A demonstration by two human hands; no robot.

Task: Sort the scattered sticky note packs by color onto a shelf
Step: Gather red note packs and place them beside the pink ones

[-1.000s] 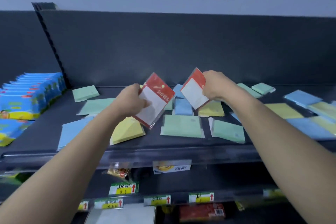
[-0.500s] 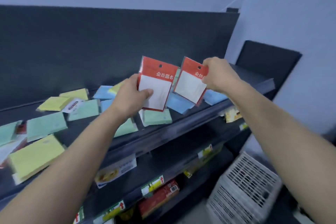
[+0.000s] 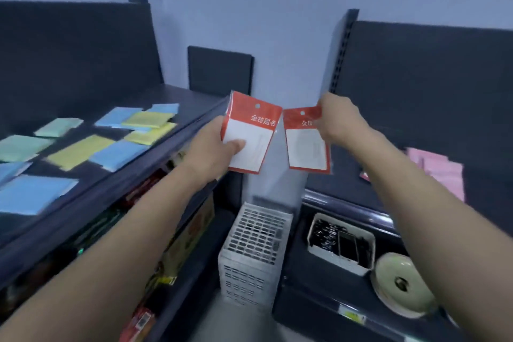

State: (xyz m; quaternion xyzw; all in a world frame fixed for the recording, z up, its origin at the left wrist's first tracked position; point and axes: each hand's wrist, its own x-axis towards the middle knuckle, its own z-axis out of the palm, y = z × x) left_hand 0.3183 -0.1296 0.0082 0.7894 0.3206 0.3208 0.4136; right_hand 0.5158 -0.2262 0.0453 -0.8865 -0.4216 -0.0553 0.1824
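A white basket [image 3: 255, 253] stands on the floor in the gap between two dark shelves, right under the hands. Low on the right side sit a white tray [image 3: 316, 233] with dark things in it and a pale round roll [image 3: 402, 283]. The roll may be tape, but it is too blurry to be sure. Pink packs [image 3: 441, 172] lie on the right shelf [image 3: 347, 203], and the right arm hides part of them.

On the left shelf [image 3: 183, 103] lie loose packs. There are blue packs [image 3: 119, 153], yellow packs [image 3: 79, 151] and green packs [image 3: 20, 147], and some of them overlap. The rows under this shelf are full of blurry goods.

The left hand [image 3: 219, 147] grips a red pack [image 3: 252, 144], with the thumb on its white front. The right hand [image 3: 337, 116] pinches a second red pack [image 3: 306, 147] at its top, and it hangs down. Both packs are up in the air, just beside each other, over the gap.

Each shelf has a dark back panel. The wall [image 3: 277, 22] behind is pale blue-grey.
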